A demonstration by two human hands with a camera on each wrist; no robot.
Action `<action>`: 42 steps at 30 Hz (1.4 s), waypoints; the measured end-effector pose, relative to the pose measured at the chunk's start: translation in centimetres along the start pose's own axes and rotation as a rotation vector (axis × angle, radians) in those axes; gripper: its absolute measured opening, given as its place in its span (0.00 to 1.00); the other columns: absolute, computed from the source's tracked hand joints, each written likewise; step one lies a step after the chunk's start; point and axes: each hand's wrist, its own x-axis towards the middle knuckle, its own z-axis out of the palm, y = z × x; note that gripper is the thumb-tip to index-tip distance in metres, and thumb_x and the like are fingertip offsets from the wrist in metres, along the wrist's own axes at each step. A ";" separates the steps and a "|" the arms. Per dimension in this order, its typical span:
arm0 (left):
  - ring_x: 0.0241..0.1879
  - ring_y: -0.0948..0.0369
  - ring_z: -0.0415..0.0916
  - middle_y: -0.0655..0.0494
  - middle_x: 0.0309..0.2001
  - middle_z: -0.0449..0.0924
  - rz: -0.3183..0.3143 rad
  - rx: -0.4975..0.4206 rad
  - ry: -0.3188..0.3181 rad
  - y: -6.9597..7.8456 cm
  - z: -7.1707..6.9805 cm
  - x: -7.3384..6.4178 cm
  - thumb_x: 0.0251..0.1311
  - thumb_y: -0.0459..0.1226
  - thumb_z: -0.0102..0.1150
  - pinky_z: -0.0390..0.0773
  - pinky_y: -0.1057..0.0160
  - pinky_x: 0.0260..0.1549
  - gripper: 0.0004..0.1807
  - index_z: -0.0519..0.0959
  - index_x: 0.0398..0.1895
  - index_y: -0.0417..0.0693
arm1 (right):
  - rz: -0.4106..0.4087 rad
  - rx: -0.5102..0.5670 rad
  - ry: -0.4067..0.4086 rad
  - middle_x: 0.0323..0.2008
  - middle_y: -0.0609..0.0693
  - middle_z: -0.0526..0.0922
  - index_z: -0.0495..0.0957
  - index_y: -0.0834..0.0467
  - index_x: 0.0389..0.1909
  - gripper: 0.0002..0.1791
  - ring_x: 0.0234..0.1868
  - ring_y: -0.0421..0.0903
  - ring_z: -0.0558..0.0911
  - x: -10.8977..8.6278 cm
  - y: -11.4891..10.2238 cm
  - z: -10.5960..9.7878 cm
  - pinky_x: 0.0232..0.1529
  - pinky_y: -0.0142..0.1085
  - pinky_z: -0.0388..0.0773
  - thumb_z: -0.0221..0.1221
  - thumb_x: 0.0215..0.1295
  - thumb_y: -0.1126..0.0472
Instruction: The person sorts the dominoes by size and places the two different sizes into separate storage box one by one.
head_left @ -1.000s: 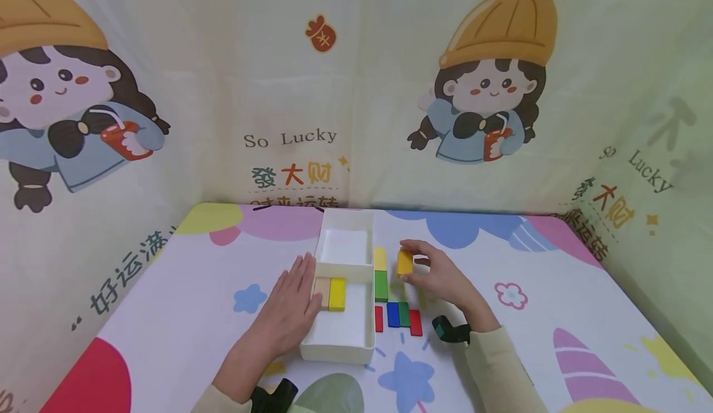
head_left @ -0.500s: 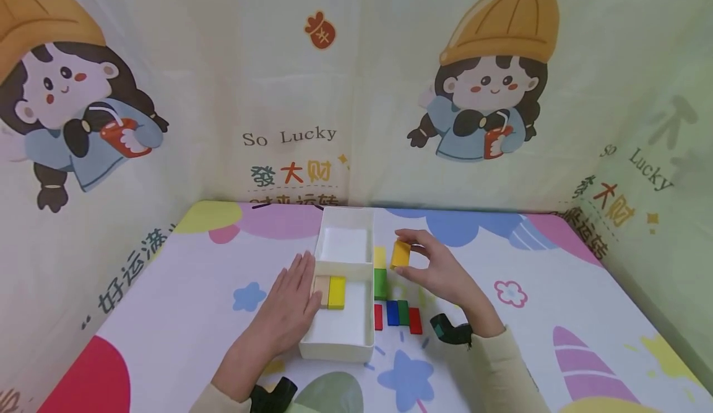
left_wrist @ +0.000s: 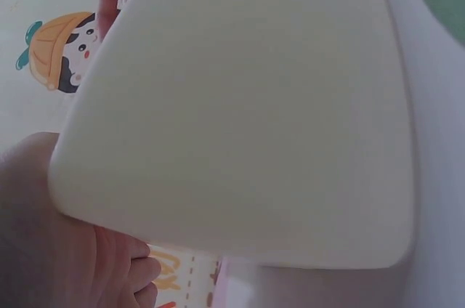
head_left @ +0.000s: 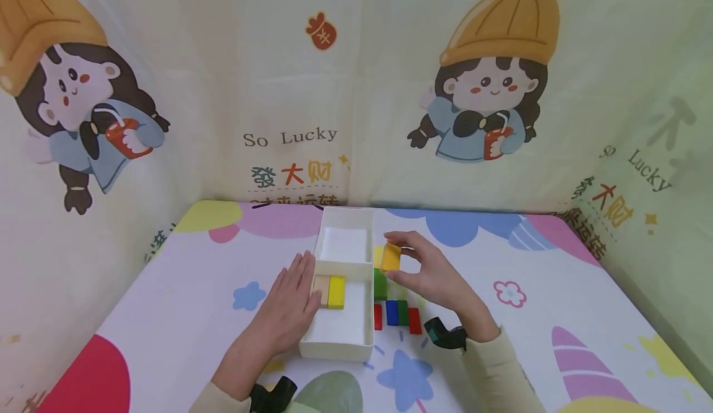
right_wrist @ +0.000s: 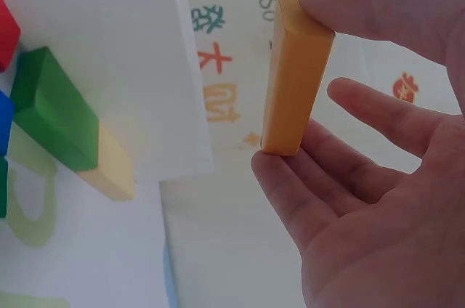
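Note:
My right hand (head_left: 431,273) pinches an orange-yellow wooden block (head_left: 392,257) by its ends, held up just right of the white box. In the right wrist view the block (right_wrist: 298,79) sits between thumb and fingertips. The white two-compartment box (head_left: 337,353) stands lengthwise in the middle of the table. My left hand (head_left: 286,301) rests along its left side with fingers straight. A beige block (head_left: 321,290), partly behind that hand, and a yellow block (head_left: 337,292) lie side by side in the near compartment. The box's wall (left_wrist: 240,119) fills most of the left wrist view.
Right of the box lie a green block (head_left: 380,285), a pale yellow block (head_left: 378,256), a blue block (head_left: 392,313), a dark green block (head_left: 403,313) and two red blocks, one (head_left: 414,321) farthest right. A printed cloth (head_left: 445,363) covers the table.
My right hand has moved left toward the box with the orange-yellow block, which has tilted a little. The left hand and the box have stayed in place.

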 end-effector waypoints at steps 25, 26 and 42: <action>0.80 0.47 0.39 0.46 0.81 0.41 -0.022 0.008 -0.047 -0.1 -0.4 0.0 0.75 0.46 0.42 0.45 0.41 0.76 0.38 0.42 0.79 0.39 | -0.117 -0.039 -0.147 0.61 0.50 0.77 0.71 0.52 0.66 0.32 0.59 0.47 0.78 0.3 -2.8 2.8 0.62 0.48 0.78 0.67 0.59 0.61; 0.80 0.47 0.39 0.46 0.81 0.41 -0.021 0.006 -0.046 -0.1 -0.4 0.0 0.75 0.46 0.42 0.45 0.41 0.76 0.38 0.43 0.79 0.38 | -0.117 -0.050 -0.154 0.61 0.50 0.76 0.71 0.52 0.66 0.32 0.59 0.46 0.78 0.3 -2.9 2.9 0.61 0.48 0.78 0.67 0.60 0.60; 0.80 0.48 0.37 0.47 0.81 0.40 -0.028 0.009 -0.067 0.0 -0.3 0.2 0.75 0.48 0.42 0.43 0.41 0.76 0.39 0.41 0.79 0.40 | -0.099 -0.016 -0.177 0.65 0.49 0.76 0.70 0.54 0.67 0.34 0.62 0.49 0.77 0.5 -2.8 4.2 0.64 0.50 0.76 0.69 0.59 0.61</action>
